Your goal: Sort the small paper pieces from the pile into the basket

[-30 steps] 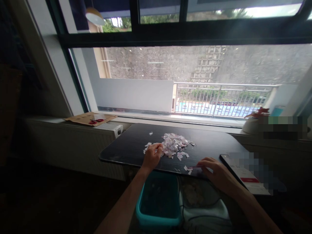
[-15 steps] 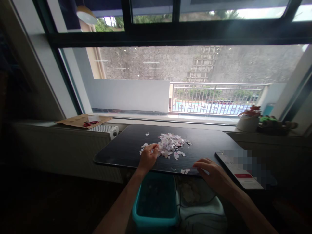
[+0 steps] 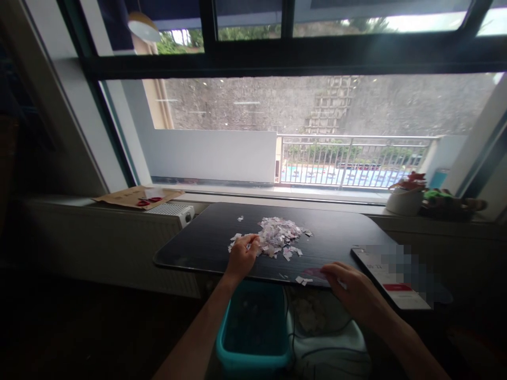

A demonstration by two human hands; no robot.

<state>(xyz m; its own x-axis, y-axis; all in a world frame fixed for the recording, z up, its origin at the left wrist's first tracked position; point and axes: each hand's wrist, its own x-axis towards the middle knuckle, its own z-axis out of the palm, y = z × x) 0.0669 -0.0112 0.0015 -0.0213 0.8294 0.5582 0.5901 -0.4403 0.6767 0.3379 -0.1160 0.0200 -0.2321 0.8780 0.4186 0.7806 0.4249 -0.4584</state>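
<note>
Left hand (image 3: 242, 256): fingertips drawn together at heap of paper scraps (image 3: 279, 232), pinched scrap or none, cannot tell
Right hand (image 3: 350, 285): fingers bent at blurred purplish strip (image 3: 312, 272), grip unclear
Heap pale, angular, flaky, mid-tabletop (image 3: 336, 232); surface black, faintly grained, corners rounded
Below, teal tub (image 3: 253, 360); beyond, broad dark-framed window (image 3: 340, 55)

The paper scraps (image 3: 279, 233) are partly hidden by the left hand (image 3: 241, 255); right of the right hand (image 3: 348, 285), a flat object (image 3: 382, 273) is partly masked by blurred squares.
</note>
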